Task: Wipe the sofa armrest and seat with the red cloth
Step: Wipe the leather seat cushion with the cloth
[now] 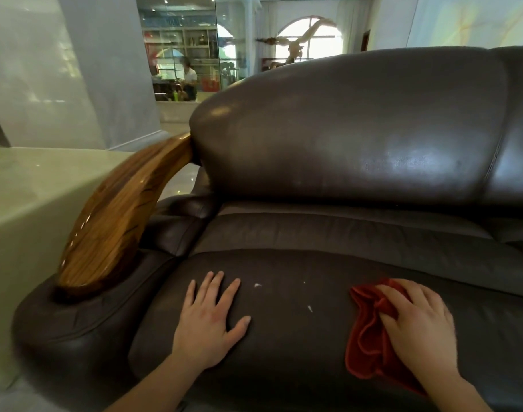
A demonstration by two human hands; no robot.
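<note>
The right hand lies palm down on the red cloth, fingers bent and pressing the bunched fabric against the seat. Its grip is a loose clench over the cloth, not a full fist. The cloth spreads out from under the palm toward the left hand and back toward the wrist, in folds, all of it touching the dark leather.

The left hand rests flat on the seat, fingers spread, grip released and holding nothing. It lies well apart from the cloth, between the cloth and the armrest.

Three small pale specks sit on the leather between the two hands, nearer the cloth-side grip than the armrest.

The armrest is a curved wooden piece rising from the padded leather arm beyond the open hand, up to the backrest. Neither hand touches it.
</note>
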